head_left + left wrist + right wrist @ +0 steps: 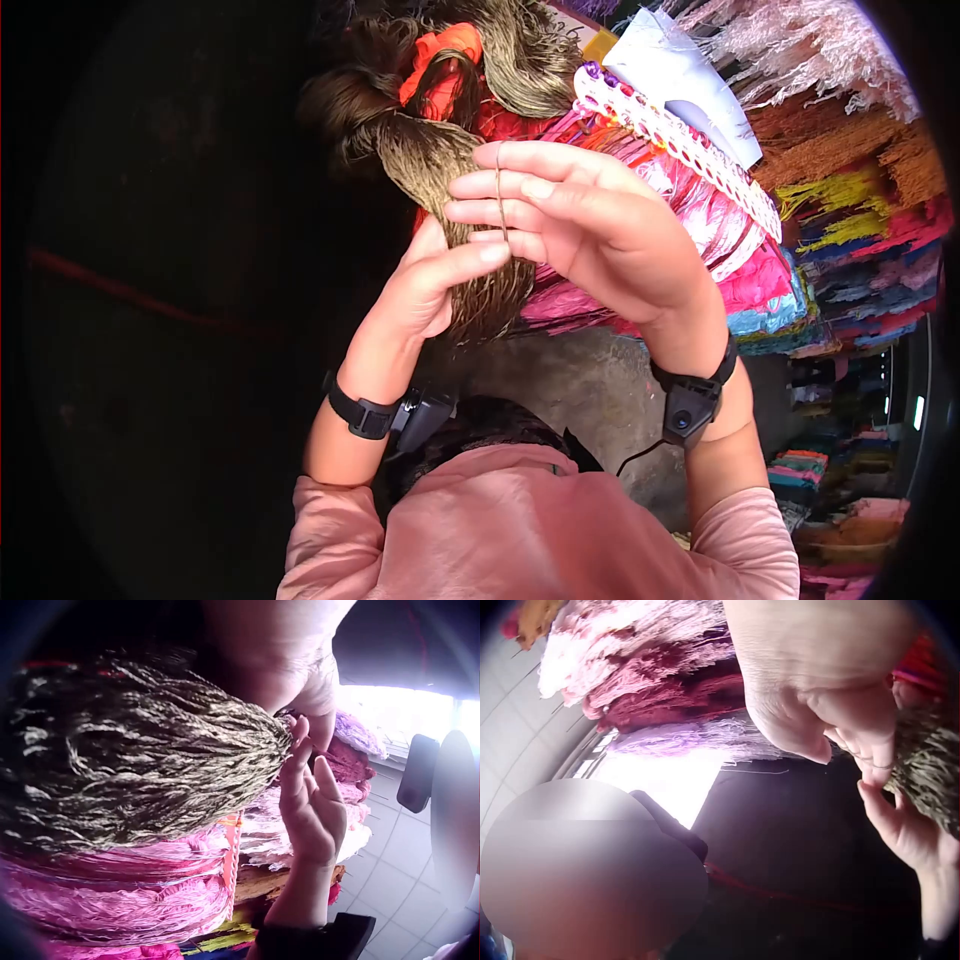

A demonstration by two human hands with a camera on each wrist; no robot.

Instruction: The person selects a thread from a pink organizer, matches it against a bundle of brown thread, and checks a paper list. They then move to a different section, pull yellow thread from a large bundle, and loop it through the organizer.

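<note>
A skein of olive-brown thread (430, 165) hangs in my left hand (425, 275), which grips it with the thumb in front. In the left wrist view the same skein (165, 757) fans out from a narrow gathered end beside the fingers. My right hand (600, 225) is held palm toward me, its fingers extended over the skein. One thin strand (500, 190) runs across those fingers, down to the left thumb tip. In the right wrist view the right hand (825, 690) and left hand (915, 840) meet at the skein's edge.
Behind the hands lie pink and red thread bundles (740, 270), a white perforated strip (680, 145) and a white sheet (670, 70). An orange-red cloth tie (440, 65) sits among the olive thread. Several coloured hanks (850, 150) are stacked at right, above a concrete floor (590, 390).
</note>
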